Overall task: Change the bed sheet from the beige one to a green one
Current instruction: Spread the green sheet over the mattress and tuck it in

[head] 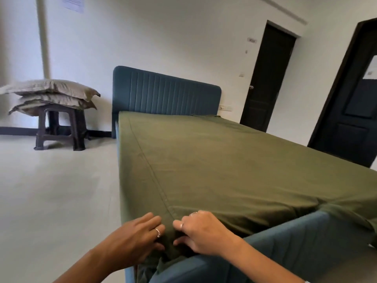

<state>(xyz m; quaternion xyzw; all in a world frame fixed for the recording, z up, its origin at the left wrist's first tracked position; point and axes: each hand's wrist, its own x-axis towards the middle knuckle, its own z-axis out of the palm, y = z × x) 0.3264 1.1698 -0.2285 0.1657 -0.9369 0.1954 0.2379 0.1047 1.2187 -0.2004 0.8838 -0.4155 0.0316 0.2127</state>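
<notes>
At the near corner of the bed, the left hand and right hand are pressing curled fingers into the green sheet, bunching it. The sheet is lying across the mattress up to the blue headboard. Beige pillows are sitting stacked on a stool well apart.

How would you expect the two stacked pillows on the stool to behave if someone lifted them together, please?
The pillows would probably sag and bend, since their edges already droop past the stool. They look soft and likely light. The top one might slide off, being only loosely stacked.

Both hands close together, fingers curled: left hand & right hand, forearms reaching fwd.
</notes>
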